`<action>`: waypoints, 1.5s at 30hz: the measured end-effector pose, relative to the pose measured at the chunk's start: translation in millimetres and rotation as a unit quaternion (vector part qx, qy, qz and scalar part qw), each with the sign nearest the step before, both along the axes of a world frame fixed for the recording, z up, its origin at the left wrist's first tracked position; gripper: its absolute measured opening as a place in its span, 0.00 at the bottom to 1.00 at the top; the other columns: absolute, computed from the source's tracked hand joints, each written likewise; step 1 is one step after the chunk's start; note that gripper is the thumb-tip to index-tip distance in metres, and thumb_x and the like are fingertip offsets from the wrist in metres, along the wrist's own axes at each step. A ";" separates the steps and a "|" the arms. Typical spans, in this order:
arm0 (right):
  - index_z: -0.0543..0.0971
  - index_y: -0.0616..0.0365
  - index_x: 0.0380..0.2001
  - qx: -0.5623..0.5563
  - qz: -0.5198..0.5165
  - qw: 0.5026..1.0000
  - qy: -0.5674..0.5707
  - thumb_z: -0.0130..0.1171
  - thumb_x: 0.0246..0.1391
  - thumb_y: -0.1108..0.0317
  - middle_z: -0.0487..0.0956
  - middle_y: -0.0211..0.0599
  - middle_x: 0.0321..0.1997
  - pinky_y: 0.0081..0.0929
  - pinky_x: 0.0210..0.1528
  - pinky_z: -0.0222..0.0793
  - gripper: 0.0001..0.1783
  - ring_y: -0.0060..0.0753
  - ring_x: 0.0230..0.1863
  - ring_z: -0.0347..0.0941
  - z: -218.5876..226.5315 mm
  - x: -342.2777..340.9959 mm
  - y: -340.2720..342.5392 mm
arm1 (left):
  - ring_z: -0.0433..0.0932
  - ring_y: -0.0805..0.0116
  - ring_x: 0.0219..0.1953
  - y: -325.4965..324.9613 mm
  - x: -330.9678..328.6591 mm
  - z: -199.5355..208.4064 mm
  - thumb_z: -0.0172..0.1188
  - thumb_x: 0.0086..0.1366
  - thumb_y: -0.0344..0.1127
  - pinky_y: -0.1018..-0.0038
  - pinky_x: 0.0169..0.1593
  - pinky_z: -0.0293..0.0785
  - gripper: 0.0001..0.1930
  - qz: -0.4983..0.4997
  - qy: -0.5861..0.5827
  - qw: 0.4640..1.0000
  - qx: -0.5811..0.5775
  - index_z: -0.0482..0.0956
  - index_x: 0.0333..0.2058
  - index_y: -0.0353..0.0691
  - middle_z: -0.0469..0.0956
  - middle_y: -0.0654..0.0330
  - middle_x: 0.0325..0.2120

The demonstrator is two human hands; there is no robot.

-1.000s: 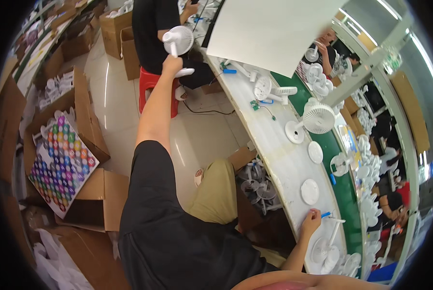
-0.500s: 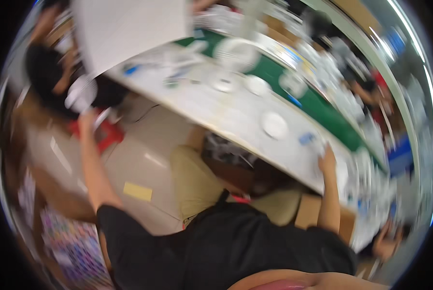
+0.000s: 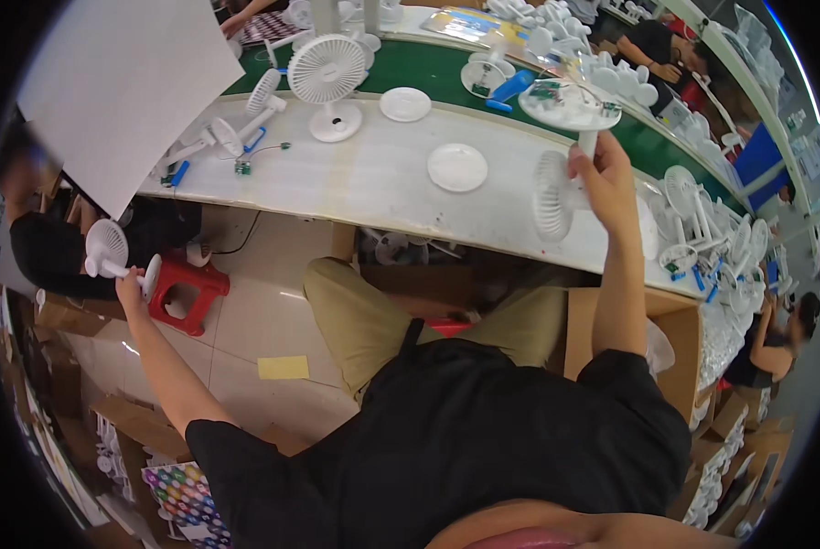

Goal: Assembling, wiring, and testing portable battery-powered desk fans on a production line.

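Over the table (image 3: 373,188), the right hand (image 3: 608,178) pinches the open-based fan (image 3: 552,197) by its stem.
Near the red stool (image 3: 190,297), the left hand (image 3: 130,286) grips the second fan (image 3: 108,245) by its stem.

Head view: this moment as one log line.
left hand: holds white fan | right hand: holds upside-down fan | white disc: on table

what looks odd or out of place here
A yellow sheet lies alone on the floor, away from the bench, perhaps dropped. The fan in the right hand is upside down, its base showing green circuitry.
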State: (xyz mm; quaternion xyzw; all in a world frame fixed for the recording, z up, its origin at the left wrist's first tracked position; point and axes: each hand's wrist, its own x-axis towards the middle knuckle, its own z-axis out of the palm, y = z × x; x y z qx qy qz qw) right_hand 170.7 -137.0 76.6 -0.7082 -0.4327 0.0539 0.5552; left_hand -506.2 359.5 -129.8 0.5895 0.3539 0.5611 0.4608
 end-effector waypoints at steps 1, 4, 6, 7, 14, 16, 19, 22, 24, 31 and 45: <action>0.75 0.62 0.41 0.033 0.064 0.997 0.004 0.55 0.55 0.73 0.73 0.28 0.26 0.18 0.33 0.62 0.11 0.21 0.27 0.65 -1.7 -7.8 8.0 | 0.78 0.66 0.30 2.8 3.7 6.2 0.59 0.62 0.35 0.74 0.37 0.74 0.12 0.058 0.064 0.996 -0.016 0.78 0.39 0.31 0.80 0.53 0.30; 0.75 0.64 0.41 -0.023 0.067 0.997 0.012 0.58 0.53 0.72 0.76 0.31 0.28 0.18 0.32 0.65 0.12 0.23 0.28 0.68 -8.8 -41.0 20.1 | 0.78 0.65 0.28 -1.4 5.6 25.8 0.60 0.60 0.40 0.71 0.36 0.75 0.13 0.191 0.233 0.950 -0.087 0.83 0.34 0.35 0.81 0.54 0.27; 0.74 0.68 0.44 0.021 0.145 0.985 0.088 0.57 0.51 0.75 0.77 0.37 0.31 0.18 0.32 0.68 0.15 0.24 0.28 0.69 -20.7 -68.1 37.1 | 0.78 0.66 0.28 -7.4 13.5 38.2 0.59 0.60 0.36 0.71 0.35 0.74 0.11 0.205 0.209 0.950 -0.109 0.80 0.35 0.35 0.80 0.54 0.26; 0.74 0.67 0.45 -0.024 0.168 0.979 0.109 0.56 0.52 0.75 0.77 0.37 0.32 0.18 0.32 0.68 0.16 0.24 0.27 0.69 -28.8 -78.0 42.9 | 0.77 0.66 0.28 -11.3 20.6 42.7 0.58 0.59 0.35 0.72 0.35 0.74 0.09 0.202 0.180 0.955 -0.120 0.79 0.35 0.35 0.79 0.55 0.26; 0.74 0.66 0.43 -0.120 0.273 0.935 0.192 0.54 0.50 0.79 0.77 0.37 0.31 0.17 0.32 0.68 0.15 0.24 0.26 0.71 -67.8 -140.9 62.6 | 0.76 0.68 0.27 -20.7 40.1 70.9 0.55 0.59 0.27 0.73 0.35 0.73 0.08 0.212 0.108 0.960 -0.147 0.73 0.37 0.34 0.77 0.55 0.26; 0.75 0.66 0.43 -0.202 0.292 0.921 0.158 0.55 0.51 0.77 0.77 0.36 0.30 0.19 0.32 0.68 0.14 0.24 0.27 0.69 -65.8 -158.3 77.9 | 0.76 0.68 0.28 -19.5 39.1 66.3 0.54 0.59 0.27 0.73 0.36 0.72 0.08 0.203 0.116 0.962 -0.137 0.73 0.38 0.34 0.77 0.55 0.27; 0.75 0.62 0.42 -0.170 0.355 0.904 0.168 0.54 0.53 0.75 0.75 0.32 0.26 0.18 0.30 0.63 0.12 0.21 0.25 0.67 -56.4 -194.7 126.1 | 0.76 0.68 0.29 -15.7 37.9 47.5 0.55 0.59 0.28 0.73 0.37 0.73 0.09 0.226 0.148 0.951 -0.149 0.73 0.39 0.34 0.77 0.54 0.28; 0.75 0.62 0.42 -0.145 0.417 0.882 0.166 0.53 0.55 0.74 0.74 0.31 0.26 0.17 0.31 0.63 0.11 0.21 0.25 0.67 -35.3 -233.8 176.9 | 0.77 0.68 0.30 -6.5 33.8 48.0 0.55 0.59 0.30 0.73 0.38 0.73 0.11 0.262 0.168 0.942 -0.128 0.73 0.41 0.34 0.77 0.53 0.30; 0.74 0.62 0.43 -0.139 0.441 0.870 0.170 0.52 0.56 0.74 0.74 0.32 0.26 0.17 0.30 0.62 0.11 0.21 0.25 0.67 -18.6 -260.5 210.0 | 0.77 0.63 0.35 -6.7 32.4 66.7 0.56 0.58 0.34 0.71 0.41 0.74 0.15 0.384 0.281 0.877 -0.076 0.73 0.43 0.35 0.77 0.51 0.34; 0.72 0.62 0.45 -0.145 0.531 0.712 0.436 0.51 0.59 0.74 0.71 0.32 0.26 0.21 0.29 0.65 0.11 0.23 0.25 0.68 11.2 -316.9 286.1 | 0.70 0.55 0.57 -166.6 88.9 127.3 0.59 0.62 0.54 0.57 0.54 0.69 0.33 -0.062 -0.126 0.989 -0.037 0.66 0.59 0.39 0.69 0.49 0.56; 0.73 0.61 0.48 -0.255 0.550 0.679 0.414 0.51 0.61 0.69 0.76 0.36 0.35 0.22 0.37 0.71 0.14 0.28 0.33 0.73 -57.1 -331.4 291.0 | 0.60 0.50 0.64 -303.8 170.1 76.3 0.65 0.54 0.40 0.55 0.61 0.62 0.43 -0.122 -0.322 0.916 -0.205 0.53 0.66 0.42 0.54 0.47 0.66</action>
